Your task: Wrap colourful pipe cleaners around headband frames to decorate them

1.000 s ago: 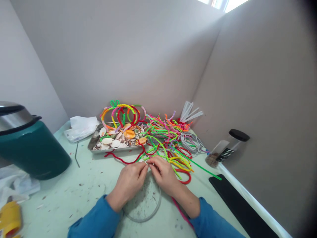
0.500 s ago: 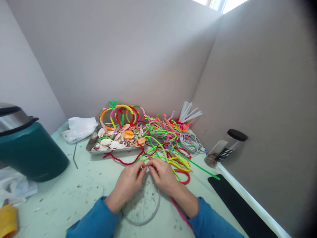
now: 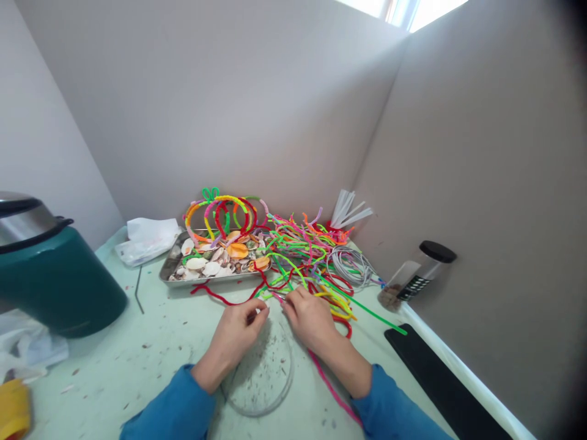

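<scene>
A thin grey wire ring (image 3: 263, 414) hangs below my hands, smeared by motion along its right side. My left hand (image 3: 235, 330) is closed in a pinch, with the ring's left side running up behind its wrist; what lies right at the fingertips is too small to make out. My right hand (image 3: 309, 315) stands apart from the left, its fingers curled at a small pink and metallic thing (image 3: 278, 297) whose kind I cannot tell. Beneath the right forearm runs a pink pipe cleaner (image 3: 329, 386).
Behind my hands stands a metal tray (image 3: 215, 279) of seashells with coloured pipe-cleaner hoops (image 3: 228, 198). Right of it lie heaped pipe cleaners (image 3: 302, 238) and coiled grey wire (image 3: 351, 269). A green bottle (image 3: 59, 281) stands left; a black-lidded jar (image 3: 419, 275) and black strip (image 3: 440, 373) lie right.
My hands have come apart from touching. The right hand has shifted slightly right and forward to the pink and metallic thing, while the left stays close to where it was. The wire ring has swung a little.
</scene>
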{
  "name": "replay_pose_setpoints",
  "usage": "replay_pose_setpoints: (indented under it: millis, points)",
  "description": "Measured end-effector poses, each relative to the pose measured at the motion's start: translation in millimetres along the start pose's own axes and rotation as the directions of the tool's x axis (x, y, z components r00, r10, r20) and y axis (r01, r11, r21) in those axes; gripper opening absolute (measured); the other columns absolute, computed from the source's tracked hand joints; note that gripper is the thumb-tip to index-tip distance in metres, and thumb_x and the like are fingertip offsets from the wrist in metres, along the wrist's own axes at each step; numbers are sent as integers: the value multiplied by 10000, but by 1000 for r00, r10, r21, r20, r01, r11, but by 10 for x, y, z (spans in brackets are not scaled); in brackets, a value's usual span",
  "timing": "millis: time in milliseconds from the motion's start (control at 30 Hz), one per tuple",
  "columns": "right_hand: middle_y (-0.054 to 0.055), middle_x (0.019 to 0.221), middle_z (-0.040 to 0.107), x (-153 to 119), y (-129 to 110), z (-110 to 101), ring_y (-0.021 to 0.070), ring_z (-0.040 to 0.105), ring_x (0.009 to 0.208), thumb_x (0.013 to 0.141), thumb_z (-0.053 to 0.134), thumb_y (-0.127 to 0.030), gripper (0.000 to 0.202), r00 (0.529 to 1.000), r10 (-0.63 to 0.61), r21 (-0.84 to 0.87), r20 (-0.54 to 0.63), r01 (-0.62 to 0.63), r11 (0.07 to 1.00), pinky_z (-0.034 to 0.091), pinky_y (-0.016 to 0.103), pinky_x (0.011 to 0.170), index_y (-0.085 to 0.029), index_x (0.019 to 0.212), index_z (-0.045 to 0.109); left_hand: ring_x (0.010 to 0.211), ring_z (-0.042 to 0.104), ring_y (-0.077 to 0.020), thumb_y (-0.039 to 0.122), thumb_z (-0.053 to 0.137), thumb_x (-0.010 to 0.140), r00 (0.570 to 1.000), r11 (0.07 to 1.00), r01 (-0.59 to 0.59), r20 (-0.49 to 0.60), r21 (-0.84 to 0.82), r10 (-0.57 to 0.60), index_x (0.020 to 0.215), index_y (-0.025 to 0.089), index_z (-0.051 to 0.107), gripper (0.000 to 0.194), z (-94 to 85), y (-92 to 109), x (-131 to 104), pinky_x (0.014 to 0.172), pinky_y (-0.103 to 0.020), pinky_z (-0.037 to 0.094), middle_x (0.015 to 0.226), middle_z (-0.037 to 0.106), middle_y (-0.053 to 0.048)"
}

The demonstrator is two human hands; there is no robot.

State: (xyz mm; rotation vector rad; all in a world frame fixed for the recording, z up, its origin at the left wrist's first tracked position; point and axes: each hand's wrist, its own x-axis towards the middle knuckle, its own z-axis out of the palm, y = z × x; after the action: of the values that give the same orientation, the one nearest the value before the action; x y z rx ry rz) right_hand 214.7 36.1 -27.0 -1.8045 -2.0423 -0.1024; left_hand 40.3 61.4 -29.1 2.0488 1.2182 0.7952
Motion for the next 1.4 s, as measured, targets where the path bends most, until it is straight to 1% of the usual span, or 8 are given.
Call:
replay_pose_setpoints:
  millis: [167, 300, 433, 533, 700, 767, 933, 1400]
  points:
    - [68, 721, 605, -5, -50, 115, 178, 542, 593, 833, 539, -189, 107, 1000, -30, -64, 4, 30, 997, 345, 289, 544, -186, 742, 595, 522, 419, -110, 315, 449, 809, 1000, 996, -7, 17, -90, 8, 735, 159, 623, 245, -6, 18, -1, 498, -205, 292, 555, 500, 35]
    - [47, 761, 602, -17, -32, 107, 174, 556, 689, 841, 499, -178, 91, 993, -37, 233, -115, 63, 971, 383, 278, 616, -184, 780, 567, 563, 437, -115, 323, 454, 815, 999, 982, -11, 50, -190, 21, 763, 151, 625, 248, -19, 41, 2, 520, -200, 323, 608, 529, 21]
    - [-2, 730, 592, -22, -32, 135, 127, 540, 609, 850, 447, -167, 117, 999, 28, 691, -39, 6, 723, 404, 235, 566, -194, 907, 546, 604, 467, -127, 333, 450, 823, 996, 971, -28, 72, -237, 46, 802, 150, 640, 265, -38, 58, -3, 554, -204, 353, 650, 563, 7]
    - [-37, 662, 550, -19, -37, 182, 95, 489, 499, 823, 426, -141, 163, 994, 40, 857, 103, -109, 504, 378, 199, 469, -204, 926, 535, 609, 467, -127, 342, 448, 827, 996, 965, -26, 71, -259, 46, 787, 147, 644, 279, -51, 69, -8, 558, -206, 355, 648, 558, 4]
    - [-58, 586, 471, -8, -63, 179, 82, 441, 493, 784, 511, -191, 25, 986, 105, 895, 129, -161, 416, 349, 181, 451, -188, 770, 532, 551, 410, -111, 366, 464, 821, 998, 959, -1, 66, -283, 20, 770, 142, 633, 285, -50, 76, 0, 500, -200, 312, 596, 497, 19]
    - [-61, 569, 457, -7, -78, 158, 80, 423, 481, 785, 548, -260, 88, 981, 127, 908, 146, -184, 378, 339, 183, 441, -186, 744, 523, 533, 396, -105, 370, 473, 814, 998, 955, 7, 64, -297, 13, 754, 142, 626, 281, -46, 78, 6, 485, -197, 299, 581, 487, 26]
    - [-70, 572, 488, -19, -98, 146, 59, 396, 383, 810, 525, -332, 150, 963, 63, 945, 262, -269, 185, 301, 178, 375, -190, 858, 523, 515, 387, -98, 363, 488, 811, 997, 944, 15, 74, -331, 10, 735, 140, 622, 271, -51, 89, 9, 478, -199, 289, 542, 459, 39]
    - [-70, 569, 519, -24, -110, 142, 51, 398, 361, 800, 533, -376, 204, 951, -32, 947, 306, -301, 113, 284, 176, 370, -180, 841, 498, 502, 451, -103, 371, 520, 816, 998, 908, 17, 65, -418, 11, 881, 148, 553, 235, -16, 19, -5, 480, -198, 325, 535, 525, 39]
